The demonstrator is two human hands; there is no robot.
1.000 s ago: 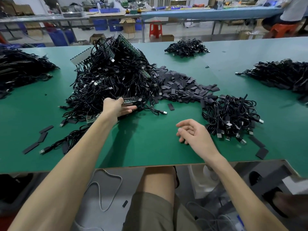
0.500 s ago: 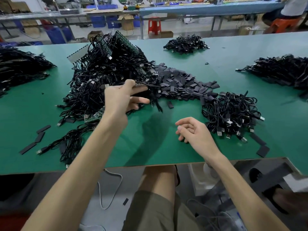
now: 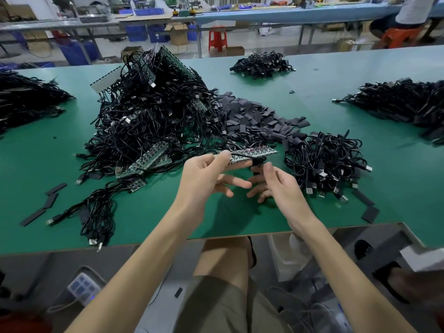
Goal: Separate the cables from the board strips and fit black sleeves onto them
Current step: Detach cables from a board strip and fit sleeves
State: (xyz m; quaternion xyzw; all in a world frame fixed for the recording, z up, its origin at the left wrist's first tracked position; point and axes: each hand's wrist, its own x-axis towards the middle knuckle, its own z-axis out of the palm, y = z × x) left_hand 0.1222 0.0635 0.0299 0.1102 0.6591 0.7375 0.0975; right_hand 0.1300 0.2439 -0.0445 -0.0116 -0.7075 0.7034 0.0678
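My left hand pinches one end of a green board strip between thumb and forefinger and holds it above the green table. Black cables trail from the strip back toward the big tangle of cables and board strips. My right hand is raised beside it, its fingertips at a black cable bundle under the strip; whether it grips the bundle is unclear. A heap of flat black sleeves lies behind the strip. A pile of coiled cables sits to the right.
More cable piles lie at the far left, far right and back centre. Loose sleeves lie near the front left and front right. A person sits at the blue bench behind.
My left hand pulled a board strip out of the big tangle and carried it right, toward me. My right hand lifted off the table and came up to meet the strip.
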